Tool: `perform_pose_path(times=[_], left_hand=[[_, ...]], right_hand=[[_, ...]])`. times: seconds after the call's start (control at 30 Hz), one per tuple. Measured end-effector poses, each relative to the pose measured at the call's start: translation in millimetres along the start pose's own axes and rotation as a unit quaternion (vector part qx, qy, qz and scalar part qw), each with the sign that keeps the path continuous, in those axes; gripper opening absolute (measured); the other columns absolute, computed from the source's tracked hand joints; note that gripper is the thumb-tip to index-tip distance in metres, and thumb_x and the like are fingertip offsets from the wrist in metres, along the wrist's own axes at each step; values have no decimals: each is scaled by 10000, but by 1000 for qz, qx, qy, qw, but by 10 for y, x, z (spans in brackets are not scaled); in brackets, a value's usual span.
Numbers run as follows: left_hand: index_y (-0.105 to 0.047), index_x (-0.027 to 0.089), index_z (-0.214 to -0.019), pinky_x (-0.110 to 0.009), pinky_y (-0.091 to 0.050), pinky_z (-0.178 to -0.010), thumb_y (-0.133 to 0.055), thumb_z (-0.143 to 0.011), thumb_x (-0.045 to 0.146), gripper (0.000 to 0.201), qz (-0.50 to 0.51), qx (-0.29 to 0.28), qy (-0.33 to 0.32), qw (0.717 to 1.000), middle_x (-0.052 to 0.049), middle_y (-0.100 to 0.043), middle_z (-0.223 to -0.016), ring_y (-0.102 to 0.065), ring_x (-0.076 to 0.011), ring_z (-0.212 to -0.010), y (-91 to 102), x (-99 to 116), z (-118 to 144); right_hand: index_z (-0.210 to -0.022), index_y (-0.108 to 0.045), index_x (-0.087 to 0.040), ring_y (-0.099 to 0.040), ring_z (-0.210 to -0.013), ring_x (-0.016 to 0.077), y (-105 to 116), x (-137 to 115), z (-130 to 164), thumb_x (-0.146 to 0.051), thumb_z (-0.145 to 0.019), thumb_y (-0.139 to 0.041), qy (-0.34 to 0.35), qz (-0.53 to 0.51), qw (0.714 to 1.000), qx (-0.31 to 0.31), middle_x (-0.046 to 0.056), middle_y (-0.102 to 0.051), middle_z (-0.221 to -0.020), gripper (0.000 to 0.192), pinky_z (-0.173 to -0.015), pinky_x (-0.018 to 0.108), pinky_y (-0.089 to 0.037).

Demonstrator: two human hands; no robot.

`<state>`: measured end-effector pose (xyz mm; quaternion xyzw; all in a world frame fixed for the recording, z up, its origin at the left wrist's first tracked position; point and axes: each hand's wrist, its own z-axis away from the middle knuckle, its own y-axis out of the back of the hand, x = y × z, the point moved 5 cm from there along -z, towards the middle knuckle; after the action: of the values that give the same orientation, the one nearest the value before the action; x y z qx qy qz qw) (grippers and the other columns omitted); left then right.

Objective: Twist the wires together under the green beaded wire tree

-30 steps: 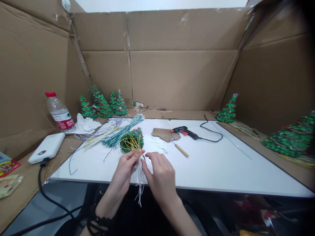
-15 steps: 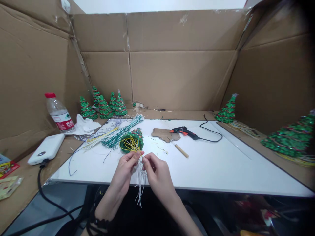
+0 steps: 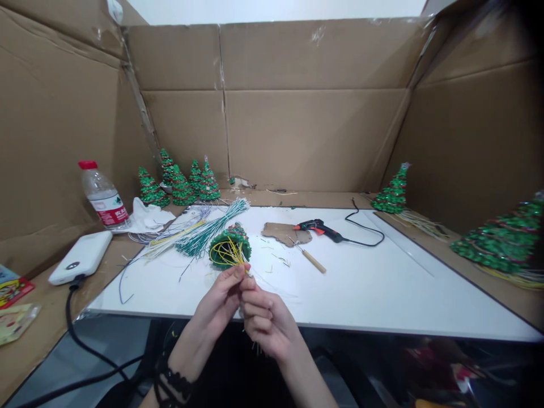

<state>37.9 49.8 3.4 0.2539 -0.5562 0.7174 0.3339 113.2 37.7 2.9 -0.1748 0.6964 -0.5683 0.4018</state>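
A small green beaded Christmas tree (image 3: 238, 233) lies on its side, its hollow base facing me. Yellow and white wires (image 3: 229, 253) run out of that base towards my hands. My left hand (image 3: 224, 292) pinches the wire bundle just in front of the tree. Close against it, my right hand (image 3: 267, 317) has its fingers curled around the white ends of the same bundle. Most of those ends are hidden by the right hand; a few tips show below it. Behind the tree lies a bundle of green and white wires (image 3: 204, 235).
A glue gun (image 3: 318, 228) rests on a cardboard scrap (image 3: 280, 231), beside a wooden-handled tool (image 3: 313, 260). Several finished trees (image 3: 181, 187) stand at the back left, others (image 3: 391, 190) at the right. A bottle (image 3: 104, 195) and power bank (image 3: 80, 258) sit on the left.
My right hand has turned and closed around the white wire ends, which hung freely before. The tree and my left hand have shifted slightly to the right.
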Motion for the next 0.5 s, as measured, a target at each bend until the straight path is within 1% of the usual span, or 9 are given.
perform_pose_path(times=[0.1,0.13,0.17,0.2,0.27,0.33,0.37,0.43,0.5], left_hand=[[-697,115,-682,-182,-432,-558,-798,-539,245,217,-22,-4,-22,1000,8,-578,-554,-513,-79,-535,-10,38,8],[-704,111,-697,-179,-424,-556,-789,-552,256,222,-30,-7,-33,999,15,-558,-538,-496,-74,-529,-16,58,8],[-710,108,-714,-173,-413,-549,-782,-563,268,232,-38,-9,-44,998,22,-536,-523,-477,-69,-522,-21,76,8],[-715,107,-732,-167,-403,-543,-777,-570,275,241,-43,-9,-52,998,27,-523,-519,-463,-64,-521,-22,91,8],[-723,114,-748,-155,-385,-537,-774,-571,271,242,-51,3,-69,996,27,-524,-541,-446,-57,-531,-14,114,14],[-727,125,-748,-154,-379,-539,-770,-573,274,233,-62,20,-80,995,21,-542,-577,-440,-57,-543,-1,121,27],[-728,131,-747,-156,-378,-543,-767,-577,282,231,-69,27,-83,994,18,-549,-592,-438,-57,-548,5,119,34],[-730,144,-750,-158,-374,-545,-761,-586,298,227,-79,37,-89,992,16,-563,-617,-434,-58,-554,14,115,46],[-730,154,-752,-162,-373,-550,-759,-589,310,227,-86,43,-92,991,13,-574,-637,-436,-61,-563,16,111,50]], right_hand=[[-762,-462,-165,-45,-334,33,-4,-27,51,-296,-855,-484,32,144,988,55,-127,-295,-385,162,-280,129,-60],[-774,-469,-169,-82,-322,37,-2,-68,81,-358,-881,-426,66,232,966,94,-111,-337,-386,221,-285,137,-87],[-798,-483,-170,-143,-319,43,-9,-130,122,-402,-893,-383,115,334,925,139,-90,-387,-405,270,-300,145,-130],[-835,-503,-168,-223,-332,53,-35,-203,174,-423,-892,-373,175,444,859,186,-67,-436,-443,291,-327,155,-187],[-940,-534,-164,-394,-428,86,-149,-310,284,-400,-863,-450,290,636,669,253,-23,-518,-563,262,-422,187,-291],[-987,-548,-163,-497,-542,128,-271,-314,339,-350,-839,-508,360,752,483,269,14,-565,-668,242,-502,220,-332],[-965,-558,-162,-520,-570,143,-313,-298,344,-334,-847,-499,380,783,415,266,25,-577,-688,217,-518,230,-335],[-879,-571,-164,-540,-589,156,-363,-271,333,-300,-882,-449,403,814,330,258,30,-585,-678,183,-530,239,-332],[-820,-568,-170,-541,-587,156,-384,-264,312,-272,-903,-416,407,826,297,253,23,-581,-656,202,-533,241,-326]])
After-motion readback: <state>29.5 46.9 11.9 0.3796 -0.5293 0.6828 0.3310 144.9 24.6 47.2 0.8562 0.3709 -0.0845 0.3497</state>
